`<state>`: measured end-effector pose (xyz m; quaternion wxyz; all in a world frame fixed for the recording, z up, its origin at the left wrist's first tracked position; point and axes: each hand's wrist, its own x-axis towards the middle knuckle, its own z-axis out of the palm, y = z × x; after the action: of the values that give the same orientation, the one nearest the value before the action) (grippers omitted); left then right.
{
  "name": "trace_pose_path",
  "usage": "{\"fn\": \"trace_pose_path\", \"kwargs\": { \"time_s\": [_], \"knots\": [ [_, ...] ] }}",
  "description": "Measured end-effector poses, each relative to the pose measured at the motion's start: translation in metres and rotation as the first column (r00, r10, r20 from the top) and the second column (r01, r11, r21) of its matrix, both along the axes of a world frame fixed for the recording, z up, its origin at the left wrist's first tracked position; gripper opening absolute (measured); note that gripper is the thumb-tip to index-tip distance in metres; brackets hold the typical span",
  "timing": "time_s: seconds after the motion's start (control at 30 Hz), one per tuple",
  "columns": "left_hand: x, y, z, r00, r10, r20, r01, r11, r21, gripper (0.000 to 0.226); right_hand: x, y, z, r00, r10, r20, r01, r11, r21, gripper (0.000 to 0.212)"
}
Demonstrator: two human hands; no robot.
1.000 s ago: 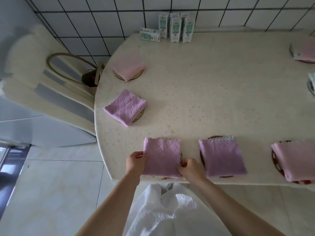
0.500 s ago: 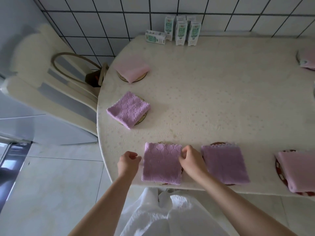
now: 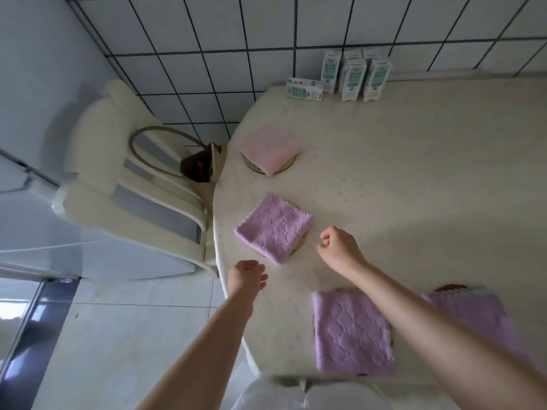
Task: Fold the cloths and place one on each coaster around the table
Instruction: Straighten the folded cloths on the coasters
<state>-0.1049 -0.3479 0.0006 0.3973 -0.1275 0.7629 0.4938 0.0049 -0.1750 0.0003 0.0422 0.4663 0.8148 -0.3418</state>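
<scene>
Head view: left hand (image 3: 247, 275) and right hand (image 3: 340, 250) hovered loosely curled, holding nothing, flanking skewed lilac cloth (image 3: 273, 227) lying on coaster (image 3: 297, 247). Cloth likely soft, light, limp; best pinched at corners nearest hands.

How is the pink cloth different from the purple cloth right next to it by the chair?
The pink cloth is pale and looks smooth; the purple cloth is darker, with a bumpy quilted pattern. The pink cloth lies farther away, nearer the cartons; the purple cloth lies closer, between the left hand and the right hand. Both are folded into squares, turned cornerwise, each lying on a round coaster that peeks out underneath.
</scene>
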Motion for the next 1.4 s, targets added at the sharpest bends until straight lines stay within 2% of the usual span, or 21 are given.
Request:
{"fn": "trace_pose_path", "kwargs": {
  "time_s": [0.23,0.4,0.5,0.57,0.67,0.77,0.83,0.9,0.97,1.03,1.13,1.27,1.4],
  "knots": [
    [-0.04,0.015,-0.001,0.972,0.076,0.223,-0.099,0.991,0.094,0.011,-0.066,0.015,0.003,0.995,-0.092,0.042,0.092,0.996,-0.004,0.036],
    [-0.042,0.027,-0.005,0.931,0.086,0.355,-0.129,0.986,0.102,0.017,-0.082,0.021,0.001,0.988,-0.137,0.069,0.143,0.985,-0.092,0.043],
    [-0.043,0.033,-0.006,0.905,0.143,0.4,-0.183,0.981,0.063,0.01,-0.087,0.022,0.001,0.983,-0.169,0.073,0.177,0.978,-0.109,0.038],
    [-0.045,0.036,-0.005,0.889,0.171,0.425,-0.209,0.977,0.044,0.009,-0.089,0.026,-0.002,0.976,-0.203,0.075,0.211,0.969,-0.127,0.019],
    [-0.048,0.039,-0.002,0.882,0.197,0.429,-0.238,0.97,0.043,0.01,-0.088,0.03,-0.003,0.966,-0.251,0.063,0.258,0.947,-0.192,0.033],
    [-0.051,0.04,-0.002,0.88,0.203,0.429,-0.261,0.962,0.081,0.01,-0.087,0.036,-0.007,0.959,-0.278,0.048,0.28,0.916,-0.289,0.035],
    [-0.053,0.041,-0.003,0.919,0.17,0.356,-0.218,0.971,0.101,0.011,-0.088,0.036,-0.008,0.951,-0.308,0.013,0.29,0.883,-0.369,0.021],
    [-0.055,0.04,-0.005,0.987,0.073,0.142,-0.082,0.995,0.06,0.01,-0.086,0.036,-0.01,0.925,-0.376,-0.045,0.321,0.841,-0.436,0.016],
    [-0.059,0.042,-0.001,0.998,-0.024,-0.06,0.025,0.999,0.019,0.007,-0.082,0.033,-0.007,0.914,-0.394,-0.097,0.315,0.84,-0.441,0.011],
    [-0.065,0.046,0.003,0.98,-0.089,-0.177,0.088,0.996,-0.014,0.004,-0.076,0.027,-0.006,0.906,-0.404,-0.13,0.315,0.845,-0.432,0.006],
    [-0.078,0.053,0.002,0.953,-0.158,-0.259,0.154,0.987,-0.035,0.009,-0.065,0.017,-0.009,0.89,-0.436,-0.134,0.335,0.824,-0.458,0.009],
    [-0.091,0.057,-0.008,0.929,-0.234,-0.288,0.213,0.972,-0.103,0.017,-0.055,0.005,-0.019,0.886,-0.457,-0.08,0.362,0.79,-0.494,0.009],
    [-0.096,0.055,-0.018,0.899,-0.329,-0.288,0.269,0.936,-0.227,0.023,-0.05,-0.005,-0.029,0.91,-0.413,-0.03,0.358,0.821,-0.444,0.01]
  ]
}}
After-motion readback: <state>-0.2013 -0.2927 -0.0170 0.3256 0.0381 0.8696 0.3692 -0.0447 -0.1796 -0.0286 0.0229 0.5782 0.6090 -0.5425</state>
